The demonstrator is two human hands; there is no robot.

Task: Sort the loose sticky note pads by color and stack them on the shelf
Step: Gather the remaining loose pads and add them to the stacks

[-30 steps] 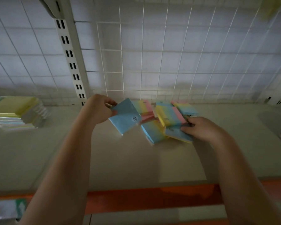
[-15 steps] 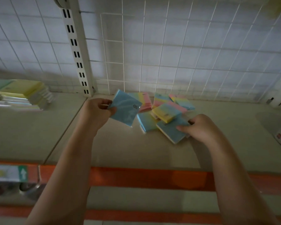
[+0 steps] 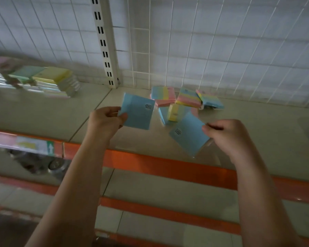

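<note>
My left hand (image 3: 105,120) pinches a blue sticky note pad (image 3: 137,111) by its left edge, holding it above the shelf (image 3: 257,132). A second blue pad (image 3: 188,135), tilted, hangs from the fingertips of my right hand (image 3: 227,134), lifted off the shelf. Behind both pads lies a loose pile of several multicolour pads (image 3: 187,100) in blue, yellow and pink stripes, close to the wire grid back.
Stacked pads (image 3: 52,79) stand on the shelf section to the left, past a white slotted upright (image 3: 104,41). A white wire grid (image 3: 212,41) closes the back. Orange shelf edges (image 3: 168,166) run below, with lower shelves under them.
My right hand lifted a blue pad out of the pile and drew it toward me. My left hand kept its blue pad. The camera tilted down, showing lower shelves.
</note>
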